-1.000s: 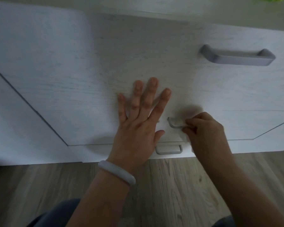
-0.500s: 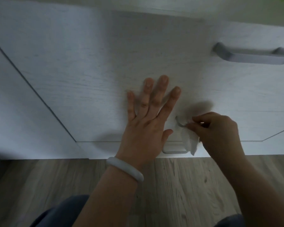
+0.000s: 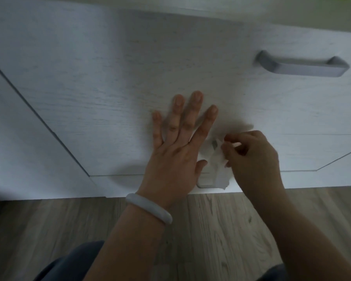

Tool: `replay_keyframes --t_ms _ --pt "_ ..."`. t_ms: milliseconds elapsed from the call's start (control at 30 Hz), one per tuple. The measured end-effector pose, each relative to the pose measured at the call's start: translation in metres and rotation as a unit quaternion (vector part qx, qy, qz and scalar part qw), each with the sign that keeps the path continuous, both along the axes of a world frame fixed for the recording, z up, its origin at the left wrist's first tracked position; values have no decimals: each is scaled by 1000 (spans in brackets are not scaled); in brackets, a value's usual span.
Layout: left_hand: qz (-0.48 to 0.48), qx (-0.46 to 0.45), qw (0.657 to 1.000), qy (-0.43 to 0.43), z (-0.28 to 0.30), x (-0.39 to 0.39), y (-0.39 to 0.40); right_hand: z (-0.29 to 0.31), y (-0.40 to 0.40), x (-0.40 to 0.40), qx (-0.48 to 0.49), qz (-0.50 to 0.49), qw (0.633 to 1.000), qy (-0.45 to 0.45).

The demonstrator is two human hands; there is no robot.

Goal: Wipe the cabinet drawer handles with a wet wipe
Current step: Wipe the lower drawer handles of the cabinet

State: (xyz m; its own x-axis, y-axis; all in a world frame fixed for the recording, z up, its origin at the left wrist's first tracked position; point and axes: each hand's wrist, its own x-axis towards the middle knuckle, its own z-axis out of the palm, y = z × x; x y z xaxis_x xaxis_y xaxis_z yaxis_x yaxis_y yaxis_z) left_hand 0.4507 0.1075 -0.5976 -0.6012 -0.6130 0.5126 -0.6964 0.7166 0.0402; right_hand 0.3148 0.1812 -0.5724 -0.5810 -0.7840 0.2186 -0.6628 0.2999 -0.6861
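My left hand (image 3: pixel 176 151) lies flat with spread fingers on the white drawer front (image 3: pixel 114 98). Just to its right, my right hand (image 3: pixel 251 157) pinches a white wet wipe (image 3: pixel 219 167) that is draped over the middle drawer handle (image 3: pixel 213 143), of which only a grey sliver shows. The wipe's loose end hangs down over the lowest handle (image 3: pixel 205 184) near the floor. The top drawer's grey bar handle (image 3: pixel 302 64) sits bare at the upper right.
Wood-grain floor (image 3: pixel 221 230) runs below the cabinet. A cabinet side panel (image 3: pixel 18 142) stands at the left. A white bracelet (image 3: pixel 150 207) circles my left wrist. My dark-clothed knees show at the bottom edge.
The wipe has spread out over the middle handle and now hangs lower. My right hand shifted slightly along the handle. My left hand stays pressed on the drawer front.
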Motion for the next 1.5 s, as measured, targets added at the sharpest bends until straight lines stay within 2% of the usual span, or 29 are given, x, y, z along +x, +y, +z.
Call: replay_keyframes --t_ms 267,367,500,633,867,1033,1167,1233,1400,1500 --pt "6 0 1000 0 1 -1 2 -18 -6 1 14 47 981 186" --pt "7 1 1000 -3 0 0 1 -22 -6 -2 21 49 974 222" --pt "3 -3 1000 -3 0 2 1 -18 1 -17 49 97 969 224" --pt "1 0 1000 -1 1 3 2 -8 16 -48 54 57 975 208" --pt "8 -1 1000 2 -1 1 3 -20 3 -11 14 131 970 204" --pt "6 -7 1000 1 -1 2 1 -11 15 -45 28 70 983 170" --pt "4 -7 1000 5 0 1 1 -14 7 -10 22 131 970 203" --pt "6 -11 1000 6 -1 1 2 -17 6 -3 23 145 970 192" --pt "7 -12 1000 8 -1 1 2 -9 16 -43 -1 80 986 144" --pt "7 -11 1000 7 -1 0 2 -9 14 -28 -5 102 983 151"
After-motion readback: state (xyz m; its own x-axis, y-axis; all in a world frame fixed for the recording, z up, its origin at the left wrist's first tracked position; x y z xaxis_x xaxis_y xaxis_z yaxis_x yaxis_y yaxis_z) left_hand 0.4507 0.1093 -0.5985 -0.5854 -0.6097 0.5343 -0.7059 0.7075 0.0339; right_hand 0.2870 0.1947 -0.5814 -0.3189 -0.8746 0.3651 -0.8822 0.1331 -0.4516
